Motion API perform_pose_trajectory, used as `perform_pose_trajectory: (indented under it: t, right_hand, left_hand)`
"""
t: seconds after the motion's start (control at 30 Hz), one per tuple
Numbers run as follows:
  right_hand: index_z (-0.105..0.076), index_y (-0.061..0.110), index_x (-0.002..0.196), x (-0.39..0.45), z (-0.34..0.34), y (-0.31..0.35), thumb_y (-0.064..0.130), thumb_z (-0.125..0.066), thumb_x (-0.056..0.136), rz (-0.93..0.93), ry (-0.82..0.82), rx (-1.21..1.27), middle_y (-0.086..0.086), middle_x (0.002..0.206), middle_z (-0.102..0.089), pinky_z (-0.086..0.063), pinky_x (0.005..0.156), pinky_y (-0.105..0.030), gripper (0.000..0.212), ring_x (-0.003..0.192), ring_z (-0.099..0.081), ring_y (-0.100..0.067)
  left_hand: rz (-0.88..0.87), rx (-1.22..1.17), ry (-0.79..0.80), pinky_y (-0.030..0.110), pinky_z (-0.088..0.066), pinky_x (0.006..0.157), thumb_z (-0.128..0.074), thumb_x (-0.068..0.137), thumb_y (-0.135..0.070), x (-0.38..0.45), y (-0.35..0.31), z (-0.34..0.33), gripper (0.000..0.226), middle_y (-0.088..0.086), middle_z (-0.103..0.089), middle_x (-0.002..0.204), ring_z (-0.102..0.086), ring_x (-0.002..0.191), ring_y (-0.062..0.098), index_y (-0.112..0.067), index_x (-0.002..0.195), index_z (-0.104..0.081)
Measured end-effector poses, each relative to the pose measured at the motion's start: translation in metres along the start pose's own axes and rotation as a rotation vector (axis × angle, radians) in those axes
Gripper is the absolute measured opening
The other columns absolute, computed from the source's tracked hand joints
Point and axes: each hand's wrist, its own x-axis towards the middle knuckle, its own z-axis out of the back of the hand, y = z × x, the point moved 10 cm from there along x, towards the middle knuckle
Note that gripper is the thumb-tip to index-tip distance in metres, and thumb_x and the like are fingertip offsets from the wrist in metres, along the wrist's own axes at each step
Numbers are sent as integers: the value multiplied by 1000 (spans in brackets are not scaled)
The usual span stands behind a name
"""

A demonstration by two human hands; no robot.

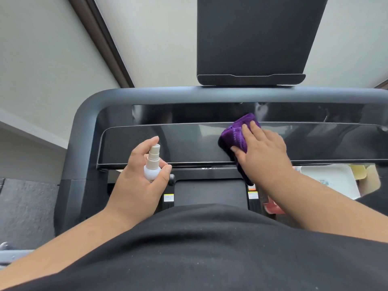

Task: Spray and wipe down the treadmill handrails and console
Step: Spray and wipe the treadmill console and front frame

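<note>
Fingers [255, 128] of the right hand [262, 152] are lying flat, pressing the purple cloth [235, 133] onto the console [168, 141], whose long axis is running nine to three; left hand [138, 171], at nine o'clock, is gripping the spray bottle [152, 164], nozzle apparently facing twelve.

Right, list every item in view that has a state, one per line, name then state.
spray bottle: upright, gripped in the left hand, nozzle uncapped.
purple cloth: bunched, pressed flat on the console panel by the right hand.
console panel: dark, glossy, nothing lit.
tablet holder: upright, holding nothing.
</note>
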Motion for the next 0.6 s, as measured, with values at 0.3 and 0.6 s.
perform_pose_trajectory:
  t: [0.3,0.6]
  right_hand:
    - [-18,13,156,-8,-2,106,59,-36,98,353,11,95,-14,164,-14,-11,121,-47,77,150,-10,-35]
    - [-27,18,155,-3,-10,-41,58,-39,95,77,-16,169,-7,163,-22,-18,121,-45,73,150,-17,-29]
  left_hand:
    - [-36,-35,53,4,-41,68,-69,90,-12,4,-18,-24,75,-18,-64,91,-64,72,9,-62,131,-30]
    - [-87,-32,86,4,-41,69,-64,91,-24,22,-58,-68,69,-18,-62,92,-61,76,11,-67,130,-27]
